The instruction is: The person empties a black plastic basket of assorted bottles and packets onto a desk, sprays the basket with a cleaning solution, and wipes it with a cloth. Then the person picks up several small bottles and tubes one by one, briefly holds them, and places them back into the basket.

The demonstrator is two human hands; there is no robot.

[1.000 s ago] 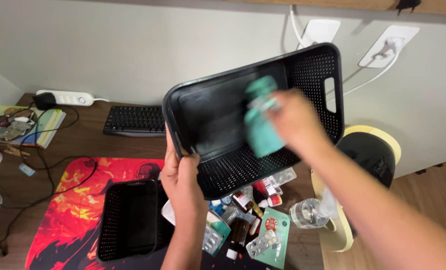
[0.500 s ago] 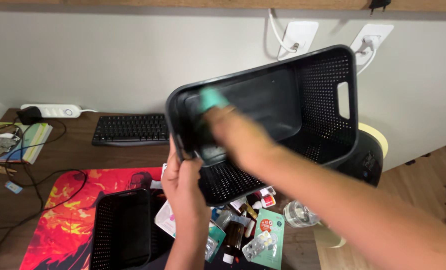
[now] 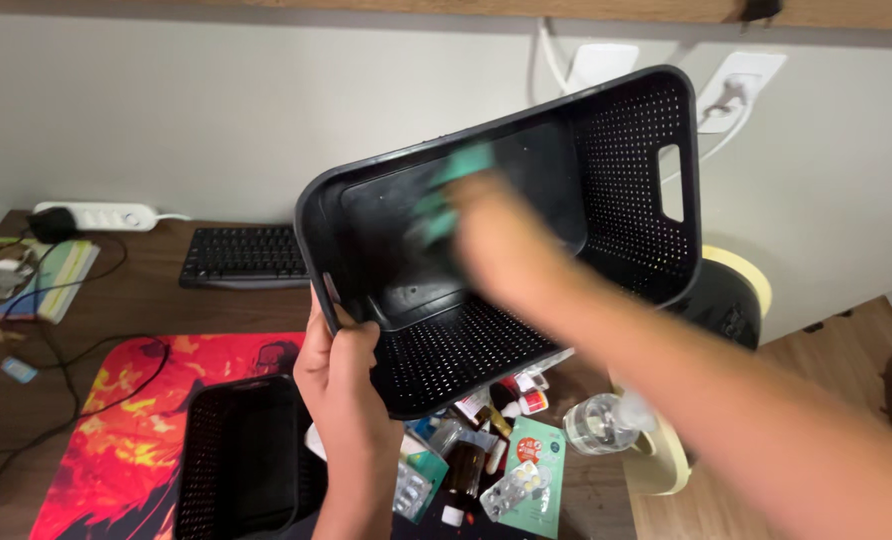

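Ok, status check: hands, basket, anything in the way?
Left hand grips the black basket by its rim, tilted, held above the desk. Right hand inside it, pressing a teal cloth to the bottom. Nothing in the way; medicine clutter lies below.

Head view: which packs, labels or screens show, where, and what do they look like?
Green packet: flat on the desk under the raised basket, teal with a red round mark.
Blister pack: lying on the green packet, clear and silvery, with pale pills.
Brown bottle: left of the packet, dark glass; label too small to make out.
Red-capped bottle: at the pile's far edge, white and red.
Screens: none in view.
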